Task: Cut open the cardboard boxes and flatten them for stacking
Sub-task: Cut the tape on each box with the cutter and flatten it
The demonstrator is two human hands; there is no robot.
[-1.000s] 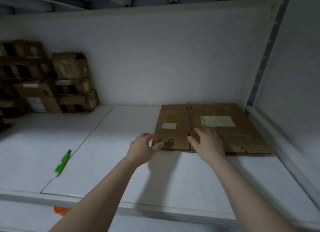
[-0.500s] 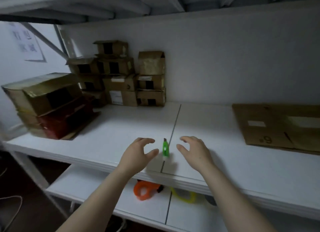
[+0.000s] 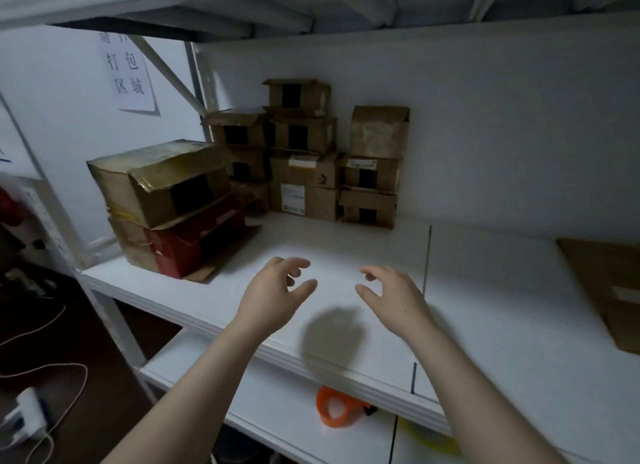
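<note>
Two big cartons (image 3: 166,200) sit stacked at the left end of the white shelf (image 3: 485,290): tan one with glossy tape on top, red one under it. Both are dented, open ends dark. Behind them, against the back wall, is a pile of small boxes (image 3: 304,172), around ten, several with loose flaps. Flattened cardboard (image 3: 613,290) lies at the right edge of the shelf, well apart from the rest. Left hand (image 3: 273,297) and right hand (image 3: 394,301) hover over bare shelf just in front of the cartons. Their fingers (image 3: 294,264) are spread and loosely curled, holding nothing, touching nothing. Orange tape dispenser (image 3: 334,408) is on the lower shelf (image 3: 277,411).

Judgement: the boxes look empty, so light. Corrugated panels will be stiff but weak at creases, and taped faces are likely slick. Take the tan carton by opposite side walls near the bottom edge, not by flaps. Crushed corners may buckle.
</note>
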